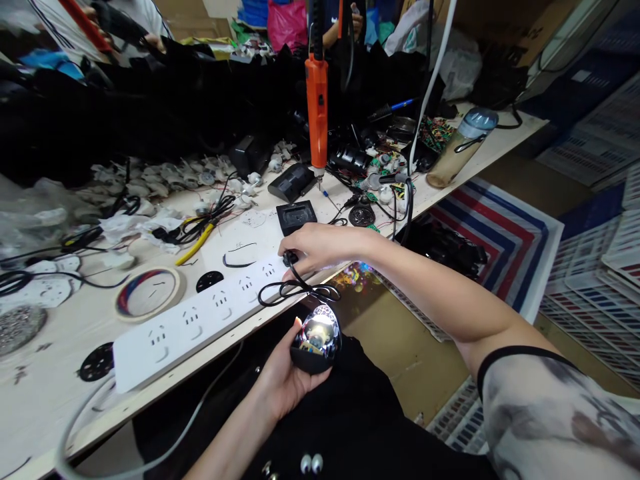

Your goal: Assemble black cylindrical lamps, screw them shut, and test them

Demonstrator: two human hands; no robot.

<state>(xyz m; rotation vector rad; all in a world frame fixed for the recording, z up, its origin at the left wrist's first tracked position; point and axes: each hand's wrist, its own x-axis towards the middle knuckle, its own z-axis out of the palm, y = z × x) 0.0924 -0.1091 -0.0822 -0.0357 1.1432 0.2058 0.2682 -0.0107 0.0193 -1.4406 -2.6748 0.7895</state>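
Observation:
My left hand [287, 373] is closed around a small round lamp [316, 337] with a black body and a clear, shiny front; it glows and shows inner parts. A bundled black cord [300, 288] hangs just above the lamp. At the right end of the white power strip [200, 317], my right hand [317, 247] grips a black plug [289, 257] between its fingers. How far the plug sits in the socket is hidden. Beyond that hand lies a black rectangular tray-like part [297, 215].
An orange electric screwdriver [317, 110] hangs over the table. White small parts [170, 177], a tape roll [150, 293], circuit boards [435, 133] and a bottle [463, 147] lie about. Plastic baskets [590, 273] stand to the right. Other people's hands show at the back.

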